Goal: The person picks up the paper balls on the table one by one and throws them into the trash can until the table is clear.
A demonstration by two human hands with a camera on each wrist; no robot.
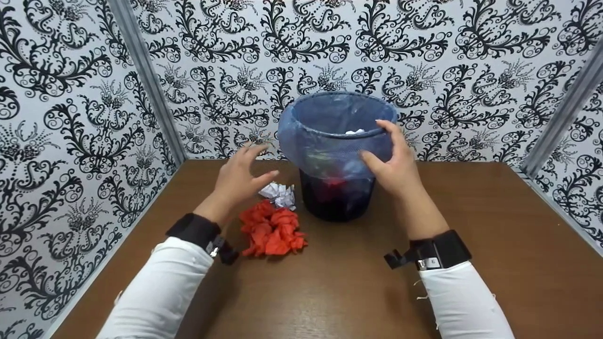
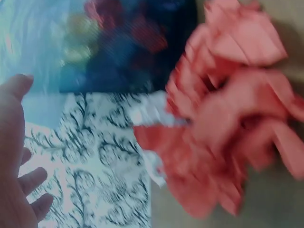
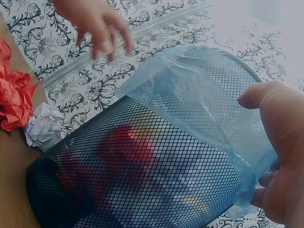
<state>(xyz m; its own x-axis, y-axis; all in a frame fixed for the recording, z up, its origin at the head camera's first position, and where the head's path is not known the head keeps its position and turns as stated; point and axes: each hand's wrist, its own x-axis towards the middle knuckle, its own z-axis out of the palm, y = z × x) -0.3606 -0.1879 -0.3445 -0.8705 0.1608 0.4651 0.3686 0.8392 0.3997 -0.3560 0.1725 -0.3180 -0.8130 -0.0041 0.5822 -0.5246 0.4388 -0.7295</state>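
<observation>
A black mesh waste bin (image 1: 330,197) stands upright on the table, lined with a translucent blue bag (image 1: 325,146) folded down over its rim. My right hand (image 1: 398,162) is at the bin's right side, thumb and index finger spread beside the bag's upper edge. Whether those fingertips press the bag is hard to tell. To the left of the bin my left hand (image 1: 238,176) hovers with fingers apart, holding nothing. Below it lie crumpled red paper (image 1: 273,230) and a crumpled white paper ball (image 1: 280,194). Red, yellow and white pieces show through the mesh (image 3: 142,156).
The brown wooden table (image 1: 325,292) meets patterned walls (image 1: 212,70) at the back and sides. A bit of white paper (image 1: 354,132) shows inside the bin's mouth. Each wrist wears a black strap (image 1: 440,249) with a loose end.
</observation>
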